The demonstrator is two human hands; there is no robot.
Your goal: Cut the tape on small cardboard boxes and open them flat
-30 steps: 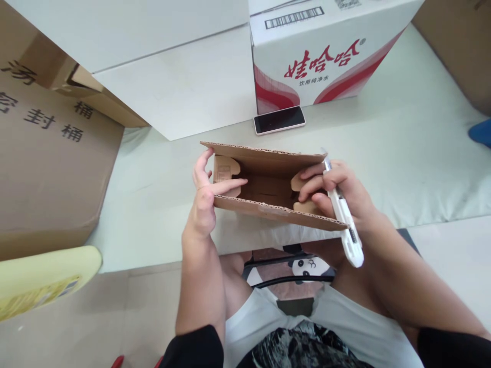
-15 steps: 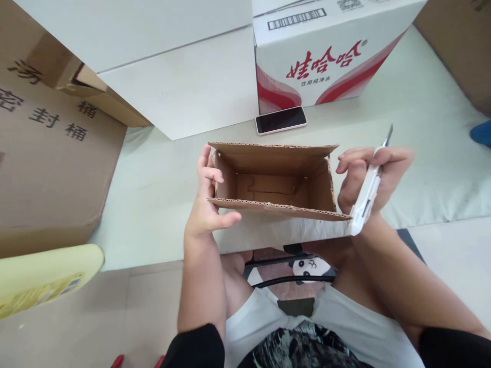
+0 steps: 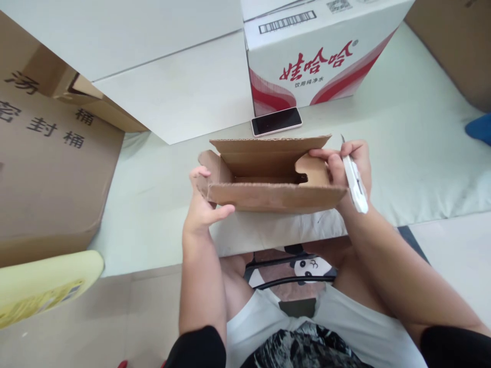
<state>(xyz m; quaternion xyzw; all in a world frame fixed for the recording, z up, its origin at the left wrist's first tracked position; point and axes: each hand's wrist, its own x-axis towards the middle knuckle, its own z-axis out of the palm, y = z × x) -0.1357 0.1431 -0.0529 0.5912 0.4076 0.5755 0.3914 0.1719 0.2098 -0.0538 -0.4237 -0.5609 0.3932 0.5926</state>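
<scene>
1. Between the two hands, near the front edge of the cloth-covered surface (image 3: 153,204), stands a small cardboard box (image 3: 276,198), mouth upward; its right end flap (image 3: 312,168) leans in and its left end flap (image 3: 215,166) splays outward.

2. At the box's right end, the right hand (image 3: 362,161) is closed around a white utility knife (image 3: 356,186), while its index finger reaches to the right end flap beside the rear panel.

3. Around the left front corner, the left hand (image 3: 200,204) is loosely cupped, thumb spread well away from the other fingers, which lie at the left end flap; how firmly they press, I cannot tell.

4. Behind the box, a phone (image 3: 276,121) lies face up near a white carton with red lettering (image 3: 314,76).

5. The exposed blade (image 3: 343,138) is probably the main hazard: it points away from the person, but with the same hand working the flap, a twist of the wrist could nick the cardboard or a finger.

6. With so light a hold on the left, a push from the right might slide or skew the box.

7. The front panel hides most of the box's floor and its underside, so whether it rests fully on the cloth is unclear; a blue object (image 3: 479,127) is cut off at the right edge.
</scene>
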